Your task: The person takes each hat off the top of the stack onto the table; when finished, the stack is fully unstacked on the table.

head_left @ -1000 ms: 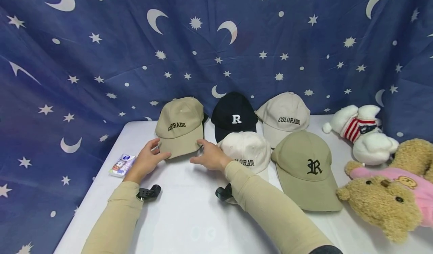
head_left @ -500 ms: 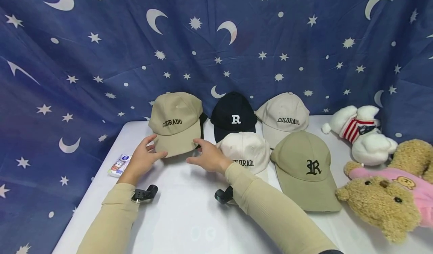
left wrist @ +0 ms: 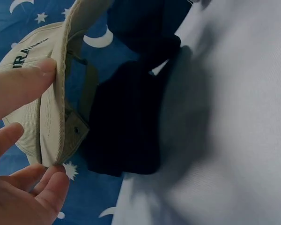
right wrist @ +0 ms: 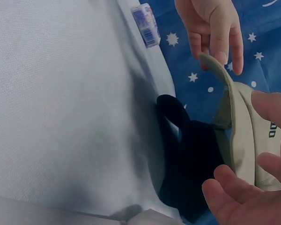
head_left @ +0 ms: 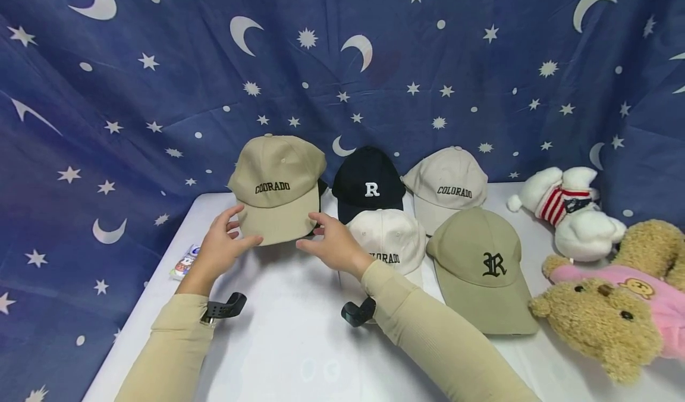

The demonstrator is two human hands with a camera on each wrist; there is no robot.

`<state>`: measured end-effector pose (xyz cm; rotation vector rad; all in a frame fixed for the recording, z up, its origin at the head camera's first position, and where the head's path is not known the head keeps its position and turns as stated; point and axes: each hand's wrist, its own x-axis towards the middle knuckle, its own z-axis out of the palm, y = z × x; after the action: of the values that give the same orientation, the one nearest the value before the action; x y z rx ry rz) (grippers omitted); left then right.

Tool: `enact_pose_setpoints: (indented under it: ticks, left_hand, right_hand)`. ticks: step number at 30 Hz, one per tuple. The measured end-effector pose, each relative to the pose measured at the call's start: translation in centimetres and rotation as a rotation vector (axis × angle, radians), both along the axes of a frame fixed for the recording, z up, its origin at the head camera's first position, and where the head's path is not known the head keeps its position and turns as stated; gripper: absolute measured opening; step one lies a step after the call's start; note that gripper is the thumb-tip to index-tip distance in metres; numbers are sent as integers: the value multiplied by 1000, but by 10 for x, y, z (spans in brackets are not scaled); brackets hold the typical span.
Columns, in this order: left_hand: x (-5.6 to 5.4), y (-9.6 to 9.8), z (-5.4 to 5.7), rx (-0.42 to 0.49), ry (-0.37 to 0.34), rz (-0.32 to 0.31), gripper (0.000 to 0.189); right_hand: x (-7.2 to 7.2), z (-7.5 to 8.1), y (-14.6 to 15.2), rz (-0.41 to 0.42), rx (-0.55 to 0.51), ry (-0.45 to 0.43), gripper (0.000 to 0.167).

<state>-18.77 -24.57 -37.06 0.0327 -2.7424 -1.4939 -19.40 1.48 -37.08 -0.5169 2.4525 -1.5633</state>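
Observation:
A khaki cap with dark lettering is tilted up at the back left, its brim facing me. My left hand holds the brim's left side, its thumb in front and fingertips at the edge in the left wrist view. At the brim's right side my right hand grips with fingers and thumb spread apart; how firmly its fingertips press is hard to see. A dark cap shows behind and below the khaki one, mostly hidden in the head view.
Right of it stand a black cap, a cream cap, a white cap and an olive cap. A white plush and a teddy bear lie at the right. A tissue pack is near the left edge.
The khaki cap has risen and shifted slightly left, away from the dark cap behind it. Both hands have moved with it, the left one further out to the left.

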Motion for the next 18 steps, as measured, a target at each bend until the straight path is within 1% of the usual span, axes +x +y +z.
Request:
enact_pose_setpoints:
  ticks: [5,11,18]
  left_hand:
    - [5,1,7,-19,42,-9,93]
    - [9,5,13,-11,49,-13,95]
    - [17,8,19,-83,89,-35,94]
  right_hand:
    - [1,0,2,-43,-69,-8,67]
    - [3,0,3,-100,-91,-14,67]
    - [5,2,5,-169,-114,-1,66]
